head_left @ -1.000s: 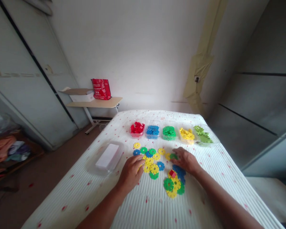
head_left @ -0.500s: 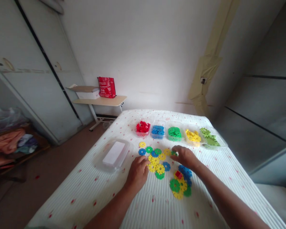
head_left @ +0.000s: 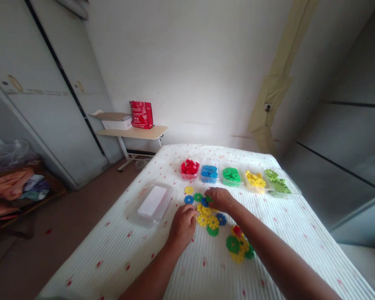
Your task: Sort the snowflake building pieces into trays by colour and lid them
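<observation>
Flat flower-shaped plastic discs (head_left: 208,216) in yellow, green and blue lie scattered on a white ribbed bed cover (head_left: 187,266). My left hand (head_left: 183,226) rests curled at the left edge of this cluster, fingertips touching a yellow disc. My right hand (head_left: 219,199) reaches across to the upper part of the cluster, fingers bent down over green and blue discs; whether it grips one is hidden. A second small pile (head_left: 238,246) of green, yellow and blue discs with a red piece lies beside my right forearm.
Five clear trays stand in a row at the far side: red (head_left: 189,168), blue (head_left: 209,172), green (head_left: 231,175), yellow (head_left: 255,181), light green (head_left: 278,186). A clear lidded box (head_left: 152,202) holding something white sits left. A side table (head_left: 134,133) carries a red bag.
My right hand has moved left from the right side of the cluster to its upper middle. My left hand has hardly moved. The camera view shifted slightly.
</observation>
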Tool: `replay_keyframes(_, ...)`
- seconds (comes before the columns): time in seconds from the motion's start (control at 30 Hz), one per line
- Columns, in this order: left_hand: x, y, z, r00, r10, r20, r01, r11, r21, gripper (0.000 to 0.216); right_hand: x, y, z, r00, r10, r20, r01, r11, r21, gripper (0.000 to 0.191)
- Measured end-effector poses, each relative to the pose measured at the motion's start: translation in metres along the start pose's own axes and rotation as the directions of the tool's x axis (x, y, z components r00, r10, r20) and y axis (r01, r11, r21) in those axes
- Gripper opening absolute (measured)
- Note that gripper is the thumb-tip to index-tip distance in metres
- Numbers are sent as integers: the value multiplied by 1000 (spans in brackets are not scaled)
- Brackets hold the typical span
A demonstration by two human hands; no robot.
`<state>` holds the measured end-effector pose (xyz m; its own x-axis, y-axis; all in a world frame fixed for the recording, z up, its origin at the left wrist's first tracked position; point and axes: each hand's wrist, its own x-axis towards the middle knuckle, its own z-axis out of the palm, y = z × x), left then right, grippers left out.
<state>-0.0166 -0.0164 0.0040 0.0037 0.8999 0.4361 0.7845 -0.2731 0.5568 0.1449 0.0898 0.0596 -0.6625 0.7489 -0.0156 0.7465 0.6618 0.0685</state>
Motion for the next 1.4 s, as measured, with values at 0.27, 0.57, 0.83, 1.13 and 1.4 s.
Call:
replay_keyframes(0.27, 0, 0, 1, 1000, -26, -8, 26, 999, -28, 29, -5, 28, -29, 964, 170, -203, -170, 985, 21, 32)
replay_keyframes(0.57, 3, 2, -2, 999, -38, -20, 37, 999, -36, 29, -13, 73, -45, 838, 407, -365, -405, 910, 86, 40)
replay_keyframes(0.83, 2, 4, -5, 998, -54, -23, 54, 998, -15, 25, -99, 77, 30, 847, 337, -411, -281, 940, 194, 30)
replay_keyframes(1.13, 2, 3, -13, 989, -77, 124, 72, 996, 49, 41, -108, 93, 47, 803, 488, -342, -375, 860, 346, 26)
replay_keyframes(1.4, 8, 8, -22, 964, -85, 253, 39, 983, 182, 26, -107, 87, 44, 815, 488, -312, -400, 864, 305, 25)
